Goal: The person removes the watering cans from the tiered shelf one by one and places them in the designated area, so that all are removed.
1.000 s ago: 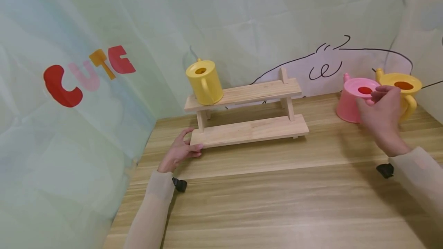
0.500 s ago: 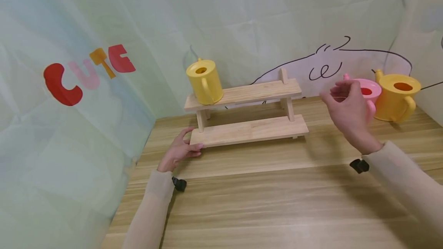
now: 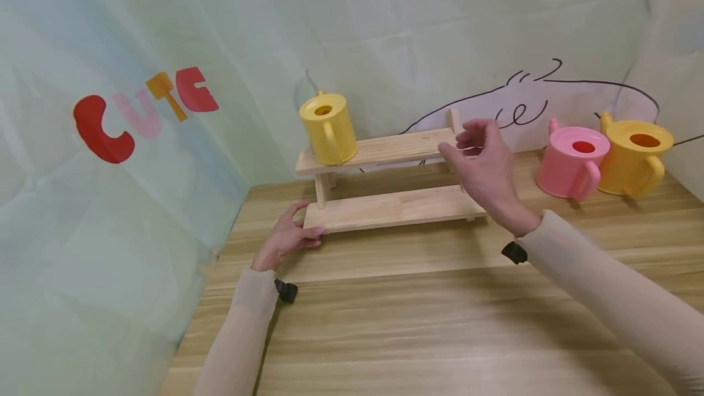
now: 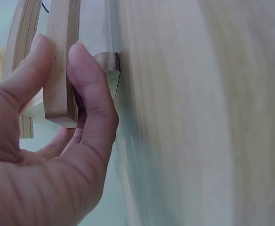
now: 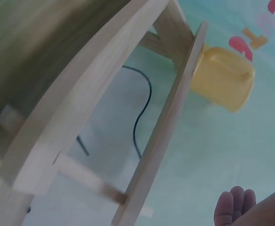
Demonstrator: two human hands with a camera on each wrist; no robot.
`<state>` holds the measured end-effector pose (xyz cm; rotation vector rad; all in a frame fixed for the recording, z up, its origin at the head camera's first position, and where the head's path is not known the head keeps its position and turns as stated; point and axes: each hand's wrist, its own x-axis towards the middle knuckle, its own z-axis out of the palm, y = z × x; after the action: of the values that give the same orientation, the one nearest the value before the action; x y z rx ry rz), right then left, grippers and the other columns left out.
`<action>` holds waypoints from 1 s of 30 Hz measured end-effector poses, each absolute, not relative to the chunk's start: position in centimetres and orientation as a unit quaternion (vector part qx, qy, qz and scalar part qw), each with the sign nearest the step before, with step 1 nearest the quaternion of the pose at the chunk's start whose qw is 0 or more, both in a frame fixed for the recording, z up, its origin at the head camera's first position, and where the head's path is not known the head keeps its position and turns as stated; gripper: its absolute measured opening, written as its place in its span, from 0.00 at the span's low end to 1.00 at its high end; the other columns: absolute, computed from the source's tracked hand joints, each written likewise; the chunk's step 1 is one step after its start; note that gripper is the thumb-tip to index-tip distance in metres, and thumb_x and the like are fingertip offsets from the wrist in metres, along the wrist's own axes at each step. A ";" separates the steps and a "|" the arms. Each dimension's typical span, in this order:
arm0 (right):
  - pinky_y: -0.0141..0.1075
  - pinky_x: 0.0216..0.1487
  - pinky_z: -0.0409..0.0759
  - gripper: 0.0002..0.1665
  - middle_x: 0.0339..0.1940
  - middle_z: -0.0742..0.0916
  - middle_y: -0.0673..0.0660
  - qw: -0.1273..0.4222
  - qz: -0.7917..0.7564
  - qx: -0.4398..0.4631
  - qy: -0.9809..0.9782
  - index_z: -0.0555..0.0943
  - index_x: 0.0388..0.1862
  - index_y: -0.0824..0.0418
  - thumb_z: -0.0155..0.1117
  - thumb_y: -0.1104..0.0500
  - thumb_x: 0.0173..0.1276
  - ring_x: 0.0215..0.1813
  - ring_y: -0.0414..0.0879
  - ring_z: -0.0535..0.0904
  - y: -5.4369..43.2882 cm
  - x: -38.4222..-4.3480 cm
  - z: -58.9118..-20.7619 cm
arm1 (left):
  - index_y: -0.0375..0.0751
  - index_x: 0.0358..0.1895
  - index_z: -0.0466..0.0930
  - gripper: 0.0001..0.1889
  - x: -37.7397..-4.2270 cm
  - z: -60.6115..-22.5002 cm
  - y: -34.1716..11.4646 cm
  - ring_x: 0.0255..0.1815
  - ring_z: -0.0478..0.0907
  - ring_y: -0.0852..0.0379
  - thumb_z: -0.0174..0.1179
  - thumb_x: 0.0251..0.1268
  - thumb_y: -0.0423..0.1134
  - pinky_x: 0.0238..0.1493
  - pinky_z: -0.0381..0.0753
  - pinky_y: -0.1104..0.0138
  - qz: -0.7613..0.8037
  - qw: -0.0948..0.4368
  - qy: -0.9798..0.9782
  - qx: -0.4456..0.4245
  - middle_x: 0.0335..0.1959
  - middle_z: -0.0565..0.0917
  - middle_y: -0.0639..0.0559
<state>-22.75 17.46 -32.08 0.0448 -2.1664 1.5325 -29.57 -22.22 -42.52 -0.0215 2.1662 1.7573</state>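
Observation:
A two-tier wooden shelf (image 3: 396,208) stands at the back of the table, and my left hand (image 3: 283,240) grips the left end of its lower board. In the left wrist view the thumb and fingers (image 4: 91,87) of that hand pinch the board end (image 4: 59,94) from both faces. On the upper board's left end a yellow watering can (image 3: 332,134) stands upright. My right hand (image 3: 486,170) holds nothing; its fingers are loosely bent in front of the shelf's right end, partly hiding it. The right wrist view shows its fingertips (image 5: 237,202) apart from the shelf.
To the right of the shelf, a pink watering can (image 3: 569,167) and a second yellow watering can (image 3: 629,164) stand side by side on the wooden table (image 3: 418,322). A printed cloth (image 3: 363,29) hangs behind and along the left side.
My right hand has moved left, from in front of the pink and yellow watering cans to the shelf's right end. My left hand has stayed on the lower board.

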 end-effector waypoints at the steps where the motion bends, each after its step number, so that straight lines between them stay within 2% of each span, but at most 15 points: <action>1: 0.25 0.61 0.78 0.33 0.58 0.83 0.62 0.237 0.565 0.025 -0.790 0.71 0.71 0.66 0.71 0.51 0.77 0.58 0.46 0.78 16.9 -22.9 -31.9 | 0.46 0.90 0.46 0.49 -29.6 -42.5 -22.2 0.35 0.89 0.60 0.66 0.76 0.25 0.41 0.94 0.70 0.620 0.175 0.765 -0.009 0.55 0.83 0.38; 6: 0.30 0.61 0.79 0.31 0.55 0.83 0.59 0.211 0.586 0.063 -0.780 0.72 0.68 0.66 0.73 0.53 0.75 0.59 0.52 0.80 14.1 -23.9 -31.3 | 0.47 0.90 0.47 0.49 -29.7 -42.6 -22.3 0.36 0.89 0.59 0.67 0.74 0.24 0.41 0.94 0.70 0.625 0.175 0.761 -0.016 0.58 0.82 0.35; 11: 0.38 0.63 0.81 0.30 0.55 0.84 0.62 0.193 0.582 0.084 -0.785 0.74 0.66 0.66 0.74 0.53 0.74 0.59 0.58 0.82 11.6 -24.6 -30.8 | 0.46 0.90 0.47 0.49 -29.6 -42.5 -22.4 0.35 0.89 0.59 0.68 0.74 0.24 0.41 0.94 0.69 0.627 0.175 0.759 -0.015 0.57 0.82 0.35; 17: 0.46 0.63 0.84 0.31 0.55 0.85 0.62 0.167 0.590 0.100 -0.784 0.75 0.66 0.64 0.76 0.51 0.73 0.57 0.58 0.82 8.5 -25.7 -30.8 | 0.47 0.89 0.48 0.48 -29.5 -42.5 -22.5 0.33 0.88 0.59 0.67 0.74 0.24 0.40 0.94 0.70 0.626 0.173 0.761 -0.017 0.55 0.82 0.37; 30: 0.48 0.62 0.85 0.33 0.58 0.85 0.66 0.132 0.584 0.110 -0.793 0.76 0.66 0.66 0.77 0.51 0.72 0.58 0.55 0.82 3.8 -28.8 -31.0 | 0.47 0.90 0.48 0.48 -29.4 -42.3 -22.3 0.39 0.90 0.59 0.67 0.75 0.25 0.42 0.94 0.70 0.621 0.178 0.763 -0.019 0.58 0.83 0.37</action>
<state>-28.84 3.84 -30.98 0.3191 -2.3014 1.6957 -29.37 -22.26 -42.25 -0.0528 2.1586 1.7581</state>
